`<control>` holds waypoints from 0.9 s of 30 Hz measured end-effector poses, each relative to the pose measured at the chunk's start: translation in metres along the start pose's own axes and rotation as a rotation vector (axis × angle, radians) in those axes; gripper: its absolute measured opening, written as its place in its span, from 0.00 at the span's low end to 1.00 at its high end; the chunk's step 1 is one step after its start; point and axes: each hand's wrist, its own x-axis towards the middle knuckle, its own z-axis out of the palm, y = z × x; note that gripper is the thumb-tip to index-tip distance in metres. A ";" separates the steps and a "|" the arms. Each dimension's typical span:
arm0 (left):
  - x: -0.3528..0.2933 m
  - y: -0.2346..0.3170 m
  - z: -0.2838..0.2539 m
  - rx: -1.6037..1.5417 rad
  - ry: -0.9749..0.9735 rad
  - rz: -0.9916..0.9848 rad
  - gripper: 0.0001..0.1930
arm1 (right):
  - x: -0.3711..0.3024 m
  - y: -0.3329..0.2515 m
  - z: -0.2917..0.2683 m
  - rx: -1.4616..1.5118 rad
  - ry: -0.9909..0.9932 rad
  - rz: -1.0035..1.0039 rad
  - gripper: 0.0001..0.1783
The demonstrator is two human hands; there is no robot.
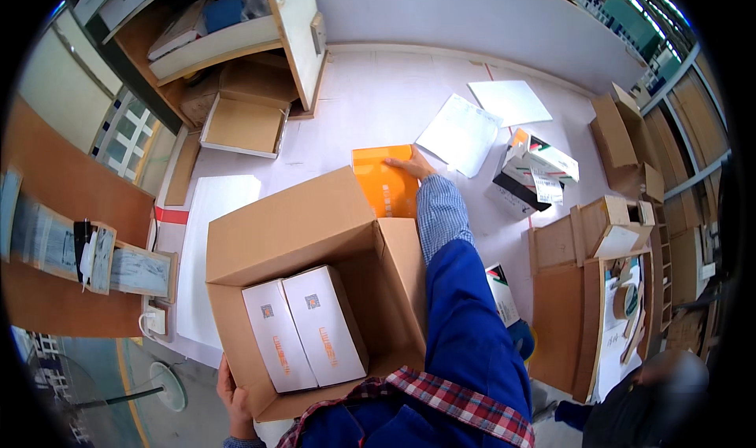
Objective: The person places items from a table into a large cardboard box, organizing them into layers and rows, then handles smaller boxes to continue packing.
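Observation:
An open cardboard carton (pixel 276 239) stands close in front of me with its flaps up. Two white boxes (pixel 315 330) with orange print lie side by side in its left part; brown inner wall shows to their right. My left hand (pixel 235 393) is closed on the carton's near left edge, its fingers partly hidden. Beyond the carton, my right hand (pixel 415 165) grips the right side of a flat orange box (pixel 386 184), one finger stretched across its face. The carton's far flap hides the orange box's lower left part.
White sheets (pixel 461 135) and a white printed box (pixel 539 161) on a black one lie to the right. An open tray-like carton (pixel 246 125) sits by the wooden shelf (pixel 287 38). Another person (pixel 657 401) is at the lower right, near a wooden cabinet (pixel 567 290).

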 end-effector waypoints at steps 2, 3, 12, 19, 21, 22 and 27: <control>0.004 -0.008 0.001 -0.007 0.021 -0.004 0.40 | 0.034 0.040 -0.024 -0.100 -0.058 -0.058 0.52; 0.001 -0.012 0.003 -0.013 0.024 0.005 0.41 | 0.023 0.031 -0.026 -0.086 -0.042 -0.042 0.53; 0.002 -0.009 0.010 -0.045 0.006 0.036 0.42 | -0.071 -0.052 -0.016 0.304 0.072 -0.088 0.59; 0.002 -0.018 0.003 -0.053 -0.020 0.094 0.35 | -0.084 -0.054 -0.012 0.319 0.178 -0.140 0.67; 0.003 -0.023 0.000 -0.075 -0.046 0.141 0.34 | -0.101 -0.069 -0.012 0.118 0.338 -0.302 0.66; 0.002 -0.024 -0.002 -0.071 -0.048 0.142 0.33 | -0.107 -0.078 -0.013 -0.038 0.429 -0.370 0.66; 0.012 -0.027 0.003 -0.087 -0.064 0.174 0.31 | -0.149 -0.152 -0.057 -0.473 0.881 -0.619 0.67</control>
